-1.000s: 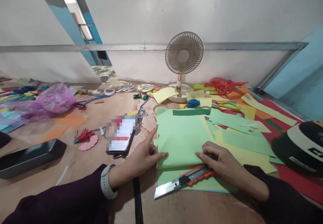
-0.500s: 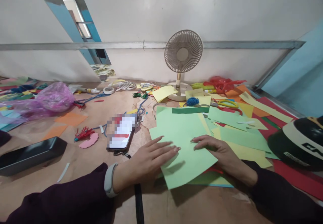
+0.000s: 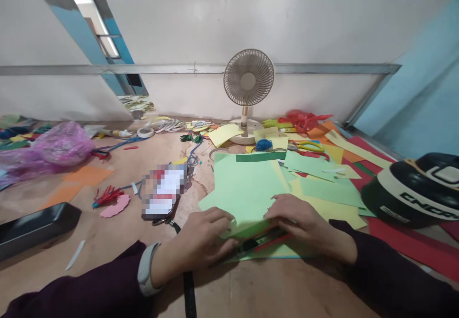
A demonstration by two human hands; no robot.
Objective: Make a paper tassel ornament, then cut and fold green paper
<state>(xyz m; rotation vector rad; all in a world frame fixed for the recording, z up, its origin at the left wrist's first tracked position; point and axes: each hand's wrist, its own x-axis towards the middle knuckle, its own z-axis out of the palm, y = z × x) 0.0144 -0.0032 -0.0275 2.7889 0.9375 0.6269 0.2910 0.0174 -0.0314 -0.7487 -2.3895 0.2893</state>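
Note:
A light green sheet of paper [image 3: 244,184] lies in front of me, its near edge curled up and bent over. My left hand [image 3: 211,232] has its fingers curled round the left part of that edge. At the right part, my right hand [image 3: 296,220] pinches the same edge, thumb underneath. Below the raised edge, a dark and red object [image 3: 256,242] shows between the hands; its kind is mostly hidden. A dark green paper strip [image 3: 261,156] lies across the far end of the sheet.
A phone [image 3: 165,191] lies left of the sheet, and a small fan [image 3: 247,81] stands behind it. More green and yellow paper [image 3: 330,191] spreads to the right, beside a black and cream helmet-like object [image 3: 401,198]. A black box [image 3: 39,227] sits at the left.
Both hands have gone from lying on the flat sheet to gripping its near edge, which is now bent up and over. The view has shifted slightly right.

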